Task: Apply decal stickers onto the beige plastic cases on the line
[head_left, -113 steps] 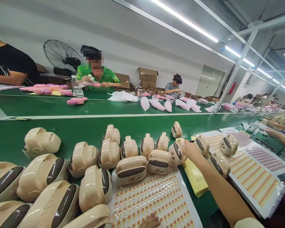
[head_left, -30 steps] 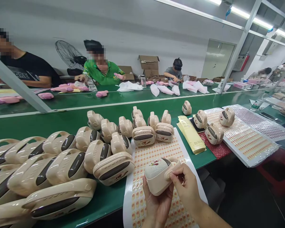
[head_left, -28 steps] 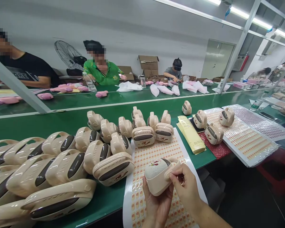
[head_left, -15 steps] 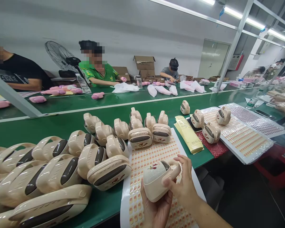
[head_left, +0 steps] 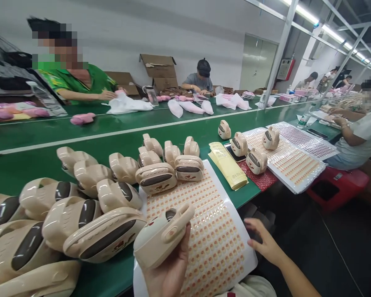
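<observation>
While the left hand [head_left: 171,272] wraps its grip round a beige handled unit [head_left: 160,239], tilted over the sticker sheet [head_left: 216,235], the right hand [head_left: 266,243] hangs by the sheet's right edge, its grip loosely parted! Crowding the left, similar units [head_left: 108,235] overlap too much to count. Two more units [head_left: 190,169] cover part of the sheet's far end. Rightward: four units [head_left: 256,161], one yellow paper bundle [head_left: 227,167], one red cloth [head_left: 252,177]. Across the green surface [head_left: 117,140], three pale pouches [head_left: 191,107] sit together.
</observation>
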### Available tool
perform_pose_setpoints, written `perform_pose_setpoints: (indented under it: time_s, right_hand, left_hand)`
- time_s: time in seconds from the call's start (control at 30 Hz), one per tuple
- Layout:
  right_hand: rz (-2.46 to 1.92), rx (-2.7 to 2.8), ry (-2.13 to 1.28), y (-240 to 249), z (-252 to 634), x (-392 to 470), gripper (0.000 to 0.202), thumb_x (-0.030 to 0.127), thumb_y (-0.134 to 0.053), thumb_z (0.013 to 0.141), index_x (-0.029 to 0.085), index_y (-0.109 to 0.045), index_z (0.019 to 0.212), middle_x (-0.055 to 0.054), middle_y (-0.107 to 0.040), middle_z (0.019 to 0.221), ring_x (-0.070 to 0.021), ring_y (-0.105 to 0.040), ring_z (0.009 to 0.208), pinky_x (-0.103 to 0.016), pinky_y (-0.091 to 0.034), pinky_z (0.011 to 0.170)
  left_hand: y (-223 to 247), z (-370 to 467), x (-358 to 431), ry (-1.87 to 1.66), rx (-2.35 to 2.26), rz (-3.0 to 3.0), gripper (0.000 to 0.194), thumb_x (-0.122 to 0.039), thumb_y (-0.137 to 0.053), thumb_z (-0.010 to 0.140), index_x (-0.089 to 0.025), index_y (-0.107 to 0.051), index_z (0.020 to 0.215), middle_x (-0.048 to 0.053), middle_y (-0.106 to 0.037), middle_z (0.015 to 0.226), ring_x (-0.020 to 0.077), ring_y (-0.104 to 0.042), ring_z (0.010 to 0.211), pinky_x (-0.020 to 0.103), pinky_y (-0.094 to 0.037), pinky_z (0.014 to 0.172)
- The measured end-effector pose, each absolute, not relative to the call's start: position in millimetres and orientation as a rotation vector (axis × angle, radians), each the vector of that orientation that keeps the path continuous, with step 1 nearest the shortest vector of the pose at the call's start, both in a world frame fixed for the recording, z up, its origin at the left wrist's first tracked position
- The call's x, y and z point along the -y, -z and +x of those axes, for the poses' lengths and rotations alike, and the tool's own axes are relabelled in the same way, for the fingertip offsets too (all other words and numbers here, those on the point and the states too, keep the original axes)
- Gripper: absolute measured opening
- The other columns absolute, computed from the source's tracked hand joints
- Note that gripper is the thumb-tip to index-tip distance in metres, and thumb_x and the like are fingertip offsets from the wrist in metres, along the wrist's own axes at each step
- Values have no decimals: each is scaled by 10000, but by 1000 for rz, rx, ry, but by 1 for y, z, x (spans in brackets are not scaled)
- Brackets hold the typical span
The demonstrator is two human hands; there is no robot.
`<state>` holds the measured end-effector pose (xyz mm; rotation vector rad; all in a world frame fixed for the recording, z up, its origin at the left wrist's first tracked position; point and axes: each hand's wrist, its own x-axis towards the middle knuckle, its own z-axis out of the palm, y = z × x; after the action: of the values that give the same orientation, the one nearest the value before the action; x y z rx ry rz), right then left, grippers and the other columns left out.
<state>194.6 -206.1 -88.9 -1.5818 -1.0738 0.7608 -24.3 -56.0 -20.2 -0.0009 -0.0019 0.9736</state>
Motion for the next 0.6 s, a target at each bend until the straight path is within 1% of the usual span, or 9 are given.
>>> perform_pose_setpoints:
  time_s: [0.07, 0.13, 0.2, 0.27, 0.37, 0.43, 0.47, 0.53, 0.6]
  right_hand:
    - [-1500, 1080, -1039, 99, 195, 222, 464, 394, -661, 696, 241, -589, 1129, -83, -578, 1108, -248, -552, 1013, -415, -411, 903]
    - [-1465, 965, -1142, 102, 189, 224, 411, 381, -680, 681, 241, -630, 1064, -66, -614, 1076, -247, -558, 1007, -408, -401, 903]
    - [-1449, 832, -1141, 100, 183, 216, 368, 380, -690, 668, 245, -653, 1008, -50, -628, 1062, -240, -565, 984, -390, -413, 874]
    - [-1437, 784, -1153, 97, 181, 205, 351, 375, -718, 631, 246, -669, 955, -32, -647, 997, -225, -582, 916, -364, -432, 819]
    - [-1479, 797, -1101, 97, 183, 197, 271, 371, -743, 591, 218, -695, 809, -16, -658, 827, -199, -586, 798, -340, -427, 769]
    - [-1513, 808, -1049, 100, 185, 197, 215, 387, -739, 586, 196, -679, 661, -6, -621, 685, -175, -563, 691, -329, -425, 714]
    - [-1516, 818, -1026, 100, 186, 198, 222, 396, -738, 581, 189, -659, 597, -3, -594, 647, -167, -547, 659, -323, -425, 689]
    - [-1515, 840, -954, 98, 191, 200, 243, 404, -734, 578, 185, -636, 541, -15, -568, 684, -173, -541, 685, -318, -427, 680]
    - [-1557, 837, -797, 87, 196, 199, 232, 398, -736, 575, 187, -644, 552, -40, -557, 796, -200, -541, 792, -327, -422, 733]
  left_hand:
    - [26, -28, 55, -967, -48, -28, 369, -314, -477, 839, -344, -500, 1205, 37, -604, 1224, 282, -486, 1171, 474, -446, 920]
    - [30, -28, 57, -978, -81, -41, 395, -310, -513, 812, -344, -497, 1205, 35, -611, 1215, 291, -498, 1157, 480, -453, 910]
    - [31, -25, 60, -997, -89, -21, 405, -318, -540, 793, -327, -511, 1197, 51, -629, 1187, 302, -528, 1120, 476, -471, 887]
    - [29, -21, 62, -1004, -72, 18, 409, -335, -551, 786, -316, -518, 1194, 62, -645, 1161, 308, -553, 1088, 468, -482, 870]
    - [26, -18, 64, -1015, -34, 63, 405, -336, -518, 808, -344, -494, 1213, 44, -652, 1149, 293, -577, 1061, 478, -478, 869]
    - [27, -18, 63, -1024, -64, 97, 419, -356, -534, 793, -356, -490, 1210, 29, -670, 1119, 285, -607, 1018, 493, -484, 855]
    - [29, -19, 63, -1033, -111, 129, 440, -375, -560, 770, -352, -495, 1204, 26, -684, 1092, 283, -623, 989, 495, -494, 842]
    - [33, -21, 62, -1066, -283, 210, 484, -451, -601, 716, -344, -515, 1180, 13, -705, 1043, 274, -639, 954, 479, -507, 832]
    - [38, -23, 62, -1109, -533, 309, 550, -559, -609, 655, -340, -532, 1153, 9, -701, 1039, 282, -616, 988, 464, -502, 846]
